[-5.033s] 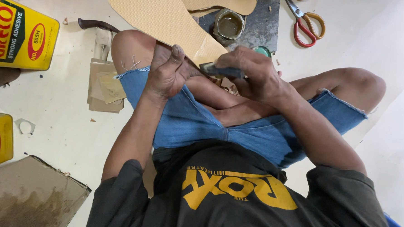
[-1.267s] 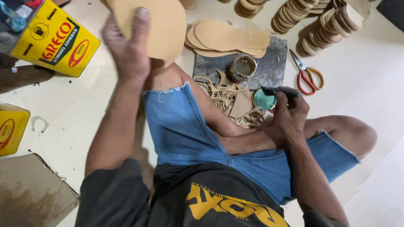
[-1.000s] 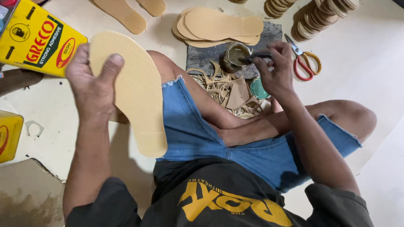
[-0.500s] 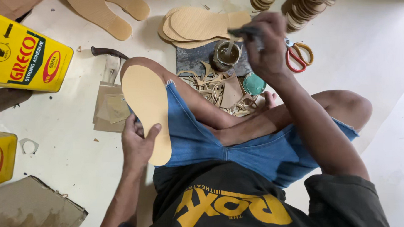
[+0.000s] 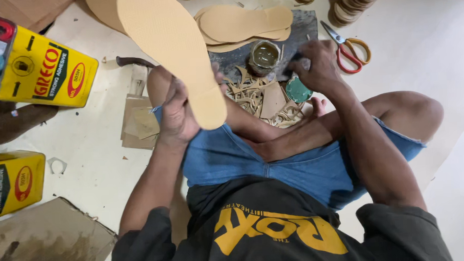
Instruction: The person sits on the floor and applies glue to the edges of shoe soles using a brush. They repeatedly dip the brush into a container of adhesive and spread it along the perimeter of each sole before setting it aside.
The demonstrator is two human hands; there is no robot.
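My left hand (image 5: 178,113) grips the heel end of a tan shoe sole (image 5: 171,49), which is raised over my left knee with its toe pointing away from me. My right hand (image 5: 319,65) is closed around a small dark tool, probably a brush, held just right of a small open jar of glue (image 5: 264,55). The tool is mostly hidden by my fingers. The jar stands on a dark slab (image 5: 303,25) in front of my crossed legs.
A pile of tan soles (image 5: 245,23) lies on the slab's far side. Red-handled scissors (image 5: 346,50) lie at the right. Tan scraps (image 5: 256,95) and a green lid (image 5: 298,90) sit by my shin. Two yellow adhesive cans (image 5: 47,73) (image 5: 12,182) stand left. Stacks of soles (image 5: 351,2) line the back.
My left hand has brought a sole from the far left back over my knee and lifted it. My right hand has moved from my lap out to the glue jar.
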